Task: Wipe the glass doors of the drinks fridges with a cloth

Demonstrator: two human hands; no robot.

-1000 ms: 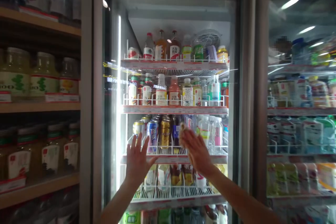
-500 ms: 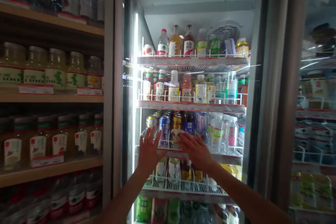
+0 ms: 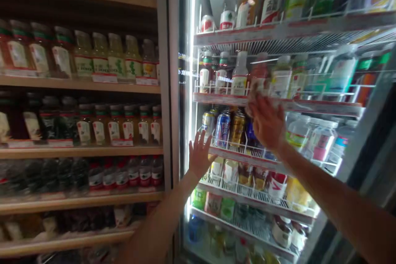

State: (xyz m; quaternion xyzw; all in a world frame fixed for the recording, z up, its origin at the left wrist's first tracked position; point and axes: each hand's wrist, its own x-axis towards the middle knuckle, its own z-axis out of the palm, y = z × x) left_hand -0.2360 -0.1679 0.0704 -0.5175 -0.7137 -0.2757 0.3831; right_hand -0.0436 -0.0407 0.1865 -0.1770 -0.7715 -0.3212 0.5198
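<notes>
My right hand [image 3: 266, 120] is raised against the glass door of a lit drinks cooler, pressing a small crumpled pale cloth [image 3: 253, 98] flat under its fingers. Motion blurs the cloth, and the hand covers part of it. Lower and to the left, my left hand [image 3: 199, 156] has its fingers spread and holds nothing. It is at the left side of the same door; whether its palm touches the glass I cannot tell. Behind the glass, near that hand, stand a blue can [image 3: 222, 130] and a gold can [image 3: 238, 128].
The cooler's wire shelves hold rows of bottles, among them a white-capped bottle [image 3: 239, 75]. A metal frame [image 3: 169, 90] separates the cooler from wooden shelves [image 3: 123, 84] on the left, stocked with bottled drinks.
My right hand has moved up and right across the glass with the cloth, away from my left hand. The view has turned left and tilted, showing more of the wooden shelves.
</notes>
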